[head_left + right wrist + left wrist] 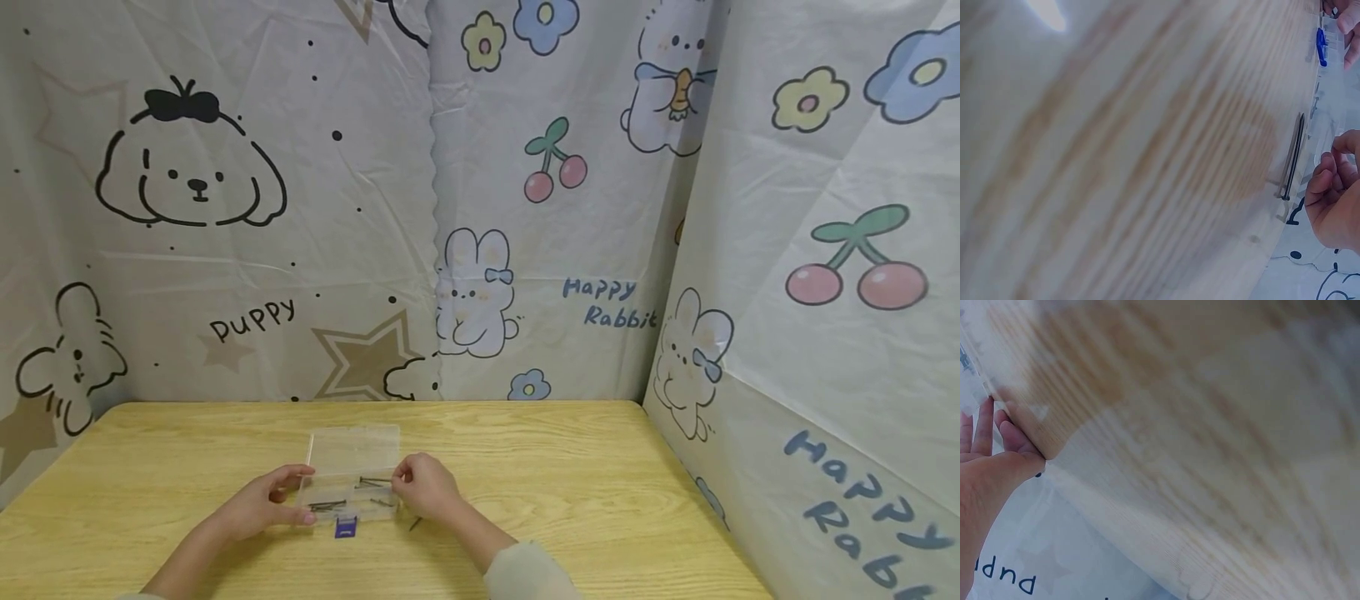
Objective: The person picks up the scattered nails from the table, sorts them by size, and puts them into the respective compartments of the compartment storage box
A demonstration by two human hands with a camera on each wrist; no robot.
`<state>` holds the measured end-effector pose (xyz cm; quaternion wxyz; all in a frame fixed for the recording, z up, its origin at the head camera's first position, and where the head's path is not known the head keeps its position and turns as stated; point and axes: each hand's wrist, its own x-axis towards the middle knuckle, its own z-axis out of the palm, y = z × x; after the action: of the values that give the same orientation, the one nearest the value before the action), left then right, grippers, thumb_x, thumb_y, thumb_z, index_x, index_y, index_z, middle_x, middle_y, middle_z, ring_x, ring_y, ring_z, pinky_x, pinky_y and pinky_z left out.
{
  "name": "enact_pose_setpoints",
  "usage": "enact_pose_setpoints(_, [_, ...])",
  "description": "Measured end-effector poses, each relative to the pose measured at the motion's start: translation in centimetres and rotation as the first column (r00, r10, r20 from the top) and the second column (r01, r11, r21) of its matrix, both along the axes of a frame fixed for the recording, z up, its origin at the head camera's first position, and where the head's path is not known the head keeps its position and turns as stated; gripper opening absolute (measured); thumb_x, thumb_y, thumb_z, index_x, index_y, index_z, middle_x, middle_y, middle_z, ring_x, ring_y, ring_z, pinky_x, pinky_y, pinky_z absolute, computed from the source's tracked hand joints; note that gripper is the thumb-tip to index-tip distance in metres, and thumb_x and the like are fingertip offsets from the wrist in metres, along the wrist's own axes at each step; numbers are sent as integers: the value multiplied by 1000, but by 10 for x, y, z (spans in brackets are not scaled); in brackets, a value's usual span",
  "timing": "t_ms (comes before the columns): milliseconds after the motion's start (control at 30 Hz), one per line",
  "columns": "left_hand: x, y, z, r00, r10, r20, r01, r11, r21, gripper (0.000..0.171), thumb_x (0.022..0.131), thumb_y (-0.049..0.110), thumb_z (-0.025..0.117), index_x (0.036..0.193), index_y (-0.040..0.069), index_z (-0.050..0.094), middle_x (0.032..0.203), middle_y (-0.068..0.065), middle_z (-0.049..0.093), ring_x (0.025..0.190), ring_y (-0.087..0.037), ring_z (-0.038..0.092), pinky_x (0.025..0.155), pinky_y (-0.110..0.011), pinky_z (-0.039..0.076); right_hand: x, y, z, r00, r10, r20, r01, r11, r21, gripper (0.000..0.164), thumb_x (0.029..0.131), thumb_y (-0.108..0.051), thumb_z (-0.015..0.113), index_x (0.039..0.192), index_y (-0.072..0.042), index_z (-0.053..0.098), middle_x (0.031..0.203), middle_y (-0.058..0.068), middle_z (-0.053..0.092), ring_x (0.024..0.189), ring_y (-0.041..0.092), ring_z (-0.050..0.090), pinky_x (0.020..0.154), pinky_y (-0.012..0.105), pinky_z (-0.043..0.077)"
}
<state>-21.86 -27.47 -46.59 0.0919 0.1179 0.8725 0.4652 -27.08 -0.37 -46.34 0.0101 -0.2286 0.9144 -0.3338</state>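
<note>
An open clear plastic box with compartments lies on the table, its transparent lid folded back. My left hand grips the box's left side, thumb near the front corner and fingers farther back. At the rear right compartment, the curled fingers of my right hand pinch the ends of dark nails; the exact hold is partly hidden. More nails lie in the front left compartment, with smaller ones in the front right. A purple-blue latch sticks out from the front edge.
Loose nails lie on the wooden table, just outside the box near my right hand. Printed cloth hangs behind the table and along its right side.
</note>
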Motion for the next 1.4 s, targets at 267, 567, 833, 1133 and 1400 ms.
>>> enact_pose_setpoints(267, [-1, 0, 1, 1000, -8, 15, 8, 1000, 18, 73, 80, 25, 74, 136, -4, 38, 137, -32, 41, 126, -52, 36, 99, -62, 35, 1, 0, 1, 1000, -14, -3, 14, 1000, -7, 9, 86, -13, 60, 84, -8, 67, 67, -8, 50, 55, 3, 41, 48, 18, 33])
enact_pose_setpoints(567, [-3, -1, -4, 1000, 7, 5, -7, 1000, 10, 73, 79, 27, 75, 135, -3, 40, 137, -31, 43, 125, -50, 39, 100, -60, 35, 1, 4, 3, 999, 30, 42, -29, 999, -18, 14, 88, -22, 63, 89, -9, 67, 65, -8, 48, 52, 4, 39, 45, 19, 33])
enact_pose_setpoints(833, [-4, -3, -6, 1000, -1, -2, 1, 1000, 16, 72, 79, 26, 75, 135, -4, 40, 136, -31, 44, 125, -50, 38, 99, -61, 35, -1, 22, 7, 996, 89, 23, -90, 996, 29, 16, 90, -24, 60, 93, -10, 69, 78, -6, 54, 68, 4, 44, 56, 19, 38])
enact_pose_setpoints(1133, [-3, -3, -6, 1000, -3, -10, 3, 1000, 8, 72, 79, 26, 75, 135, -3, 41, 135, -30, 45, 125, -50, 39, 100, -61, 34, -7, 48, 2, 997, 50, 50, -54, 996, 67, 14, 89, -23, 61, 90, -12, 69, 78, -7, 53, 68, 4, 44, 58, 20, 39])
enact_pose_setpoints(1400, [-3, -1, -5, 1000, -2, 26, 2, 999, 32, 74, 80, 26, 74, 136, -4, 38, 138, -31, 42, 127, -51, 35, 100, -63, 32, -10, 64, -4, 995, 56, 77, -62, 995, 75, 9, 87, -20, 64, 87, -12, 69, 77, -7, 56, 66, 4, 45, 58, 19, 40])
